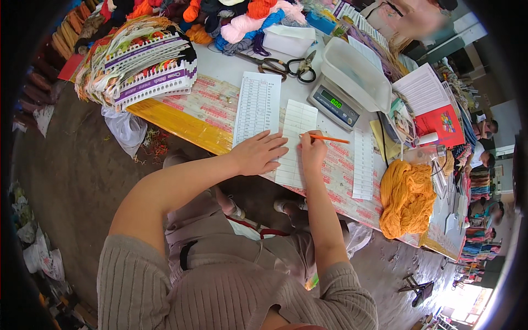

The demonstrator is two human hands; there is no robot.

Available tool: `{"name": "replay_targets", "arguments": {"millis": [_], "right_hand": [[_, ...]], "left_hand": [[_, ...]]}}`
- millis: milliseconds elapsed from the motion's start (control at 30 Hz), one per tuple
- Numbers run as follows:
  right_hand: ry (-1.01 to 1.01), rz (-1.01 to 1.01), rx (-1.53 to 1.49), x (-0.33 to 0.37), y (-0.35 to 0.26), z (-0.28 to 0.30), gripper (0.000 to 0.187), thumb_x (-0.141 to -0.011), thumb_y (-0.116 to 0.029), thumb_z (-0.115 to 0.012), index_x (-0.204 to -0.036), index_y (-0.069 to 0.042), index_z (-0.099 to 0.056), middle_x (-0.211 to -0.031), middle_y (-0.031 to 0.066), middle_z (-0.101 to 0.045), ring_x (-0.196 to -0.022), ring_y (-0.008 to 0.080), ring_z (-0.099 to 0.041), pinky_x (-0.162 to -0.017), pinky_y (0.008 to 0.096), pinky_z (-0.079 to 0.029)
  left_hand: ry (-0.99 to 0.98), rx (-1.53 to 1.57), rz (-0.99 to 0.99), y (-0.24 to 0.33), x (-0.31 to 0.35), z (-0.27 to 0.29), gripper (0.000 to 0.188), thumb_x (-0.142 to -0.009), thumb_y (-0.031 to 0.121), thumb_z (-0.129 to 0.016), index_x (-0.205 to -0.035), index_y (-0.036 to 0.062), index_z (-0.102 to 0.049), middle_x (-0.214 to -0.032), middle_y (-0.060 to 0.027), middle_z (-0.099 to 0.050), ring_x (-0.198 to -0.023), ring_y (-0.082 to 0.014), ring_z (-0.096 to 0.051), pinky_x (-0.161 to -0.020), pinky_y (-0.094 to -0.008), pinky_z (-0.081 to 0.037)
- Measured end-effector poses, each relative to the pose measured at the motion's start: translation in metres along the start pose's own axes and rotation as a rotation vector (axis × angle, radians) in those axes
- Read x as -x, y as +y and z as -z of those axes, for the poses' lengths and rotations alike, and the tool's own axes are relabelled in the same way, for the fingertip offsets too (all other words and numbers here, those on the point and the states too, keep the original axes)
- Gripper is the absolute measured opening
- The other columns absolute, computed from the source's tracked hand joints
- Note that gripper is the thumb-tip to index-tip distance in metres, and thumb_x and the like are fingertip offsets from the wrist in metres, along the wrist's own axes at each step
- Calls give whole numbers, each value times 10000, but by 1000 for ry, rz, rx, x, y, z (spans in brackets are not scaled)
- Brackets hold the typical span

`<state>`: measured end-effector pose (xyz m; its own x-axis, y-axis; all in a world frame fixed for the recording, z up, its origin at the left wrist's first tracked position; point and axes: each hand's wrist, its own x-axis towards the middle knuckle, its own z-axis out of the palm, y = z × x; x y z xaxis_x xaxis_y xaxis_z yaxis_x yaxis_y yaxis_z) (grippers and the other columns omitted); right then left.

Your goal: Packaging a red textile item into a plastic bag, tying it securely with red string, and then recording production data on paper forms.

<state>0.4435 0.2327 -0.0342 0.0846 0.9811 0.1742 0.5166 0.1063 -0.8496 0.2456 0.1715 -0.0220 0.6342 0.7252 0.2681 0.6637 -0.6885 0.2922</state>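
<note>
Pinching one orange pencil (333, 137), your right hand (313, 151) rests on one lined slip (300, 114); the pencil points crosswise, tail rightward. Your left hand (261, 154) lies flat, fingers slightly spread, across the slip's left edge and one printed sheet (257, 102). Beyond: two scissors (269, 66), one scale (333, 104).
</note>
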Motion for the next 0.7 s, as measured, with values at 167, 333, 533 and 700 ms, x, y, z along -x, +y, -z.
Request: {"name": "replay_targets", "arguments": {"millis": [167, 333, 533, 700], "right_hand": [[-22, -73, -121, -3, 1, 23, 174, -898, -133, -548, -892, 28, -613, -638, 88, -610, -529, 126, -533, -538, 285, -436], [-46, -25, 5, -1, 6, 20, 173, -894, -157, -574, -894, 9, -625, -632, 104, -601, -555, 149, -552, -556, 294, -444], [-38, 58, 48, 0, 14, 17, 197, -882, -197, -605, -890, -2, -629, -657, 135, -612, -578, 224, -581, -579, 327, -454], [-32, 20, 45, -1, 18, 17, 200, -876, -196, -611, -882, 3, -624, -674, 161, -616, -587, 247, -590, -585, 340, -458]], "left_hand": [[-7, 16, 5, -1, 2, -2, 456, -908, 337, -516, -1280, 75, -481, -1419, -121, -402, -1357, -280, -328, -1133, -440, -242], [-4, -5, 1, -3, 1, 0, 456, -910, 337, -514, -1285, 80, -482, -1427, -117, -394, -1359, -278, -323, -1135, -437, -237], [-2, 2, 1, -1, 2, 0, 456, -903, 326, -528, -1282, 77, -483, -1427, -120, -393, -1358, -278, -325, -1131, -437, -247], [-7, -6, -7, 1, 1, 2, 455, -900, 323, -535, -1279, 76, -484, -1421, -124, -399, -1354, -281, -331, -1125, -440, -259]]}}
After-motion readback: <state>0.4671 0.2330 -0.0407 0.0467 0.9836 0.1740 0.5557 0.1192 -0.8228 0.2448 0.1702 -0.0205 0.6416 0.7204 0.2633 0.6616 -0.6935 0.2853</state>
